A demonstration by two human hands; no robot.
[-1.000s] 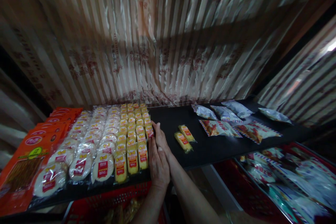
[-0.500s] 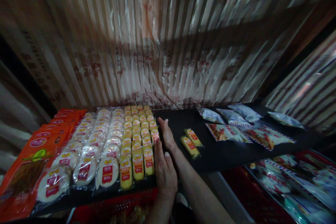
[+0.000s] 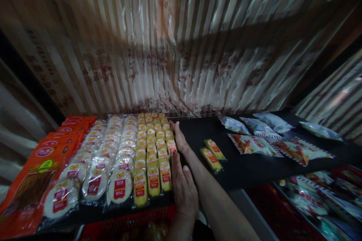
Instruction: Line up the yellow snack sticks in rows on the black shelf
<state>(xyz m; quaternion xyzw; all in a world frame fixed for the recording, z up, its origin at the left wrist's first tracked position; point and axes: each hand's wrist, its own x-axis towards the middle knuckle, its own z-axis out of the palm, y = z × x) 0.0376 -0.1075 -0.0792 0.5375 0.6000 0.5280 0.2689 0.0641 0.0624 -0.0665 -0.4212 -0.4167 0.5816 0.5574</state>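
Rows of small yellow packets (image 3: 154, 150) lie flat on the left half of the black tabletop (image 3: 249, 165), their right-hand edge lined by two open hands. The left hand (image 3: 184, 192), fingers straight and together, presses the near end of the outer row; the right hand (image 3: 180, 139), also flat, touches it farther back. Bare dark board opens to the right, up to two loose yellow packets (image 3: 212, 154) lying aslant just beside each other. The wrappers are glossy and oblong, with red labels. Leftward sit round white cakes (image 3: 113, 158) in clear film and orange packs (image 3: 42, 154); striped-edged sachets (image 3: 254, 144) lie well to the right.
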